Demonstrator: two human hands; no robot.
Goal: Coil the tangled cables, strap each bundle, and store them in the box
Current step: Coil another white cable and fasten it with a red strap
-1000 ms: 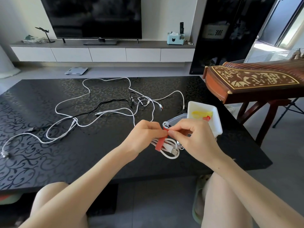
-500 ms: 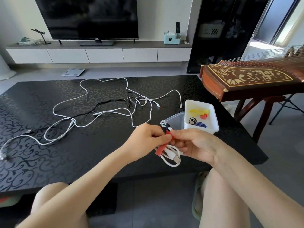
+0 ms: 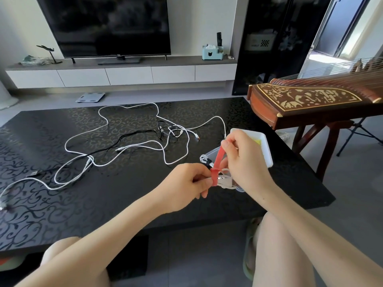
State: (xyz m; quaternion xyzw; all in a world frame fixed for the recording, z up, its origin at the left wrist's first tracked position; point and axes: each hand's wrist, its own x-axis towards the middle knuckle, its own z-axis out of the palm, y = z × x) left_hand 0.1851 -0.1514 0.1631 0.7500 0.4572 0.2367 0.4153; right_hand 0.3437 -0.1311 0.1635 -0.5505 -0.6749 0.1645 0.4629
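"Cables [image 3: 132, 146] first: where do they lie?"

"Loose white ones sprawl over the black table [image 3: 124, 195] from its middle out to nine o'clock, tangled with a black cable [image 3: 132, 134]. One white coil [image 3: 226, 182] is held above the table's four o'clock edge, between both hands."

"And the hands?"

"The left hand [image 3: 182, 187] grips the coil, fingers curled round it. The right hand [image 3: 246, 162] pinches the free end of a red strap [image 3: 218, 160] and holds it up toward twelve o'clock. The strap's lower end loops round the coil."

"What's close by?"

"A white box [image 3: 267, 151] sits at the table's three o'clock, with something yellow inside. A clear container [image 3: 213, 152] lies just beside it, mostly hidden by the hands. A second coil [image 3: 204, 160], bound in black, shows at its edge."

"The surface?"

"Glossy black with a scrolling vine pattern. Bare knees sit below its six o'clock edge."

"The room?"

"A television [image 3: 103, 23] stands at twelve o'clock on a long console [image 3: 124, 76] with white drawers and a pale blue tissue box [image 3: 212, 53] at its right end. A scale [image 3: 90, 97] lies on the floor between console and table. A dark cabinet [image 3: 275, 38] stands at one o'clock. A carved wooden zither [image 3: 306, 100] on a stand is at two o'clock, beside the table's corner."
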